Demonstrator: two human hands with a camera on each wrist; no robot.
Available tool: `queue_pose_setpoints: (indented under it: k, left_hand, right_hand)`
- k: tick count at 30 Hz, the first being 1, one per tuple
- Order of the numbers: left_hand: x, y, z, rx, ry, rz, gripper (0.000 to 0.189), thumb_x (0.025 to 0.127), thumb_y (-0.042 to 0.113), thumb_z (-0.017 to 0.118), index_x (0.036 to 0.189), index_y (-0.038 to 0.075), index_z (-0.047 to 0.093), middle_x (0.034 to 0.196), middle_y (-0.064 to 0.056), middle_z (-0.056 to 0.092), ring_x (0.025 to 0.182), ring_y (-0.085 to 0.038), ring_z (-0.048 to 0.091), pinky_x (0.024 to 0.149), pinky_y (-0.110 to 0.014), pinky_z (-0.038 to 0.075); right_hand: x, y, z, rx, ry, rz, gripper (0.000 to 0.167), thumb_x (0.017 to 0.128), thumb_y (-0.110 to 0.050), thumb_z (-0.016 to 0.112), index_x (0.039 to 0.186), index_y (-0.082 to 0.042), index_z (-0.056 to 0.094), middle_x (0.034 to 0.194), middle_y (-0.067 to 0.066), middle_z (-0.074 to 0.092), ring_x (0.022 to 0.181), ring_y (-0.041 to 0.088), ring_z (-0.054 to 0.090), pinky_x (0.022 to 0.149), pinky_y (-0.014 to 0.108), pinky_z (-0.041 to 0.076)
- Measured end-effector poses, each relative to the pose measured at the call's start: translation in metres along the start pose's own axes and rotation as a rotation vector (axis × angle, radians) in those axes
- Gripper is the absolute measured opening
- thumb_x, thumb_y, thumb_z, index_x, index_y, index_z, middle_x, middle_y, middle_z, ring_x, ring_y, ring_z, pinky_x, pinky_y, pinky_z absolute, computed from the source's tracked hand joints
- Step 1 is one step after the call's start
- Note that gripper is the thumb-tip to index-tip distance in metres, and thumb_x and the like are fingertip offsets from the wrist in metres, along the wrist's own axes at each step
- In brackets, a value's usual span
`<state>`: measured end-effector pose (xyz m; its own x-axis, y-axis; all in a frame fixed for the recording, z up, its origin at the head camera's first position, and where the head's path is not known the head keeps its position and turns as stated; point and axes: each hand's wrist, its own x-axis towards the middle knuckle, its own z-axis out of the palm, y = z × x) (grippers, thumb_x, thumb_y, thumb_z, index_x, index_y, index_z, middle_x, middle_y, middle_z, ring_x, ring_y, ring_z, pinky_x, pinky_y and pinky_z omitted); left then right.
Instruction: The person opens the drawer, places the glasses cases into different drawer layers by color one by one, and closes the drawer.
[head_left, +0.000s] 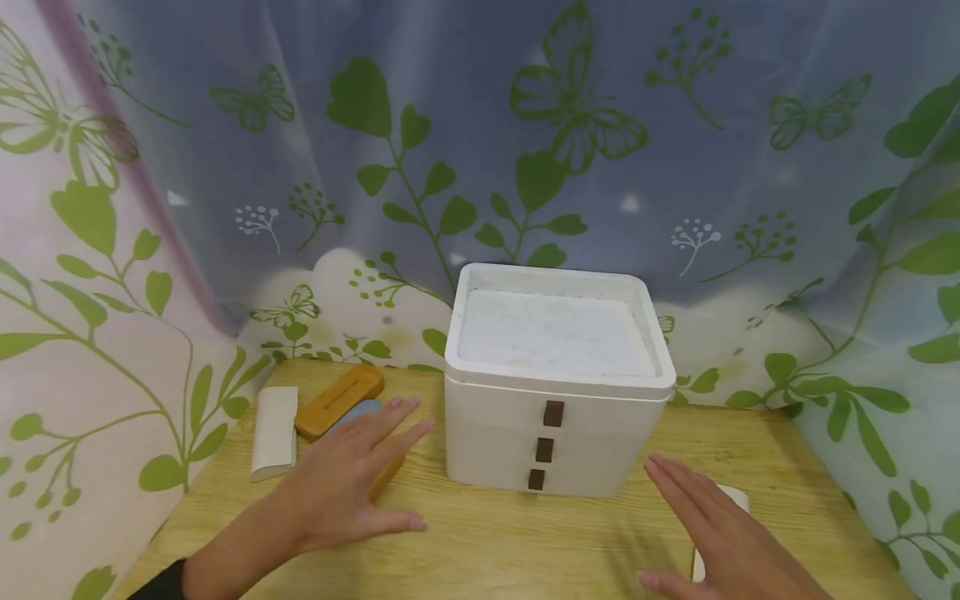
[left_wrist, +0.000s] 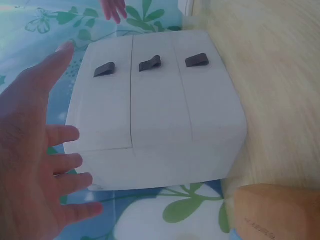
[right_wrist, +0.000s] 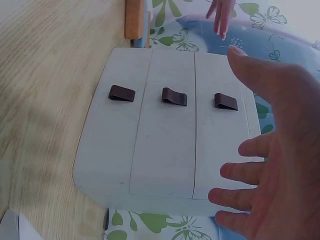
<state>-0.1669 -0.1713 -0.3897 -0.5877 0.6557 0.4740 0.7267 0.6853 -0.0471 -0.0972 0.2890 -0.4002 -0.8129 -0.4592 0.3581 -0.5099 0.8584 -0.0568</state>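
A small white drawer box (head_left: 532, 437) with a shallow tray-like top stands on the wooden table. Three dark brown pull tabs (head_left: 553, 413) run down its front, one above another. My left hand (head_left: 348, 479) hovers in front and to the left of the box, fingers spread, holding nothing. On the other side my right hand (head_left: 712, 533) is held up with fingers extended, apart from the box. Both wrist views show the box front (left_wrist: 160, 100) between the hands, with neither touching it.
Left of the box lie an orange-brown case (head_left: 341, 400), a cream case (head_left: 274, 433) and a blue item (head_left: 363, 408) partly hidden by my left hand. A white object (head_left: 735, 497) sits behind my right hand. Leaf-patterned curtains (head_left: 450, 125) enclose the table.
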Motion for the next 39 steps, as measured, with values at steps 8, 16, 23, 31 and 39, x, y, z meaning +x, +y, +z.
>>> queue_pose_setpoints:
  k: [8, 16, 23, 31, 39]
  left_hand:
    - [0.012, -0.006, -0.007, -0.119, -0.066, -0.101, 0.109, 0.081, 0.082, 0.065, 0.163, 0.018, 0.033, 0.166, -0.007, 0.040, 0.132, -0.032, 0.062, 0.104, -0.050, 0.055]
    - [0.023, -0.013, -0.010, -0.443, -0.160, -0.273, 0.101, 0.085, 0.066, 0.075, 0.164, 0.021, 0.031, 0.167, -0.005, 0.040, 0.147, -0.034, 0.048, 0.112, -0.058, 0.048]
    - [0.035, -0.023, -0.007, -0.885, -0.189, -0.390, 0.078, 0.097, 0.041, 0.071, 0.163, 0.019, 0.034, 0.164, -0.009, 0.044, 0.145, -0.037, 0.050, 0.110, -0.055, 0.051]
    - [0.057, -0.036, -0.004, -1.221, -0.275, -0.515, 0.075, 0.102, 0.045, 0.058, 0.165, 0.016, 0.028, 0.166, -0.014, 0.037, 0.148, -0.041, 0.045, 0.109, -0.051, 0.053]
    - [0.073, -0.041, 0.000, -1.321, -0.293, -0.529, 0.071, 0.104, 0.047, 0.053, 0.162, 0.013, 0.032, 0.166, -0.011, 0.038, 0.147, -0.039, 0.047, 0.106, -0.050, 0.055]
  right_hand:
    - [0.011, 0.002, -0.004, 0.238, -0.185, 0.180, 0.102, 0.086, -0.062, 0.075, 0.166, -0.025, 0.023, 0.160, 0.013, 0.047, 0.138, 0.040, 0.056, 0.094, 0.060, 0.055]
    - [0.031, 0.020, 0.003, 0.528, -0.254, 0.198, 0.078, 0.099, -0.038, 0.070, 0.164, -0.017, 0.032, 0.159, 0.012, 0.050, 0.139, 0.024, 0.057, 0.101, 0.040, 0.056]
    - [0.046, 0.025, 0.011, 0.976, -0.268, 0.103, 0.060, 0.106, -0.008, 0.055, 0.162, -0.004, 0.032, 0.157, 0.008, 0.054, 0.135, -0.009, 0.052, 0.102, 0.015, 0.050]
    - [0.065, 0.022, 0.017, 1.156, -0.373, 0.162, 0.055, 0.110, -0.012, 0.047, 0.162, -0.004, 0.031, 0.161, 0.017, 0.046, 0.136, -0.003, 0.055, 0.102, 0.016, 0.050]
    - [0.080, 0.016, 0.021, 1.227, -0.389, 0.136, 0.051, 0.111, -0.013, 0.044, 0.160, -0.003, 0.035, 0.162, 0.023, 0.042, 0.138, 0.000, 0.055, 0.107, 0.017, 0.047]
